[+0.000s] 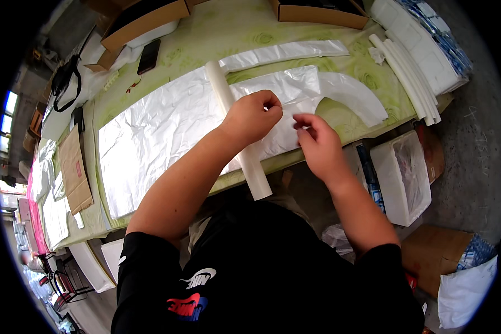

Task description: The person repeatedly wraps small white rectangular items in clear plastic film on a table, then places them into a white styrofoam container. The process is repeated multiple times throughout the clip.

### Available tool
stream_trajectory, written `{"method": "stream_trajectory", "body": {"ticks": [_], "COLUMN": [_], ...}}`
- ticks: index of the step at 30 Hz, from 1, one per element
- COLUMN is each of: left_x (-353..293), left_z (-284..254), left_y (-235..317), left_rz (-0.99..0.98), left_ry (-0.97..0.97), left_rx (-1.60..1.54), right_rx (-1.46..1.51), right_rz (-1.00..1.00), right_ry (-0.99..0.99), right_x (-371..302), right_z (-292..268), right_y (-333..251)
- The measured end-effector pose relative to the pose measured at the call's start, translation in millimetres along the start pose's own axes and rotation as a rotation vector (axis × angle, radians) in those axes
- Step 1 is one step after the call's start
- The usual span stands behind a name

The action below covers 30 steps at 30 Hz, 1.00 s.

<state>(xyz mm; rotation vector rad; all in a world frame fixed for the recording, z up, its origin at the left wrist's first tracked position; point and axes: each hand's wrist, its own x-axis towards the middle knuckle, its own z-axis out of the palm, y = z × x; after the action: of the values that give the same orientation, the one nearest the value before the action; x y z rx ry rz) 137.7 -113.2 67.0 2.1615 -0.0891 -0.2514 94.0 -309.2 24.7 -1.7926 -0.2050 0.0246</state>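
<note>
The white tube (253, 172) is lying across crinkled plastic bags (156, 128) on the table (339, 117), its long axis running from the far side toward the person, near end angling slightly right and jutting past the table edge. The left hand (250, 117) is curling above it, thumb nearly meeting forefinger; I can't tell whether film is pinched there. The right hand (320, 147) is hovering half-open, seemingly gripping nothing. Rightward below, a white foam box (384, 183) is holding clear film (409, 156); a far carton (150, 25) is containing something dark.
</note>
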Motion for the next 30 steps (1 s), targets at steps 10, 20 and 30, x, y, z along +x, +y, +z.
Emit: {"method": "stream_trajectory", "body": {"ticks": [10,20,30], "left_x": [9.6,47.3,-96.5], "left_z": [10.8,1.6,-173.8], "left_y": [-6.2,13.3,-127.8], "left_rz": [0.031,-0.046,-0.254], "left_ry": [-0.021,0.171,0.622], "left_rx": [-0.019,-0.739,-0.732], "right_rx": [-0.03,-0.721,0.3], "right_rz": [-0.31,-0.557,-0.164], "right_ry": [0.338,0.292,0.563], "right_x": [104.3,93.4,109.4], "right_z": [-4.3,-1.4,-16.3], "right_y": [46.4,84.4,77.4]}}
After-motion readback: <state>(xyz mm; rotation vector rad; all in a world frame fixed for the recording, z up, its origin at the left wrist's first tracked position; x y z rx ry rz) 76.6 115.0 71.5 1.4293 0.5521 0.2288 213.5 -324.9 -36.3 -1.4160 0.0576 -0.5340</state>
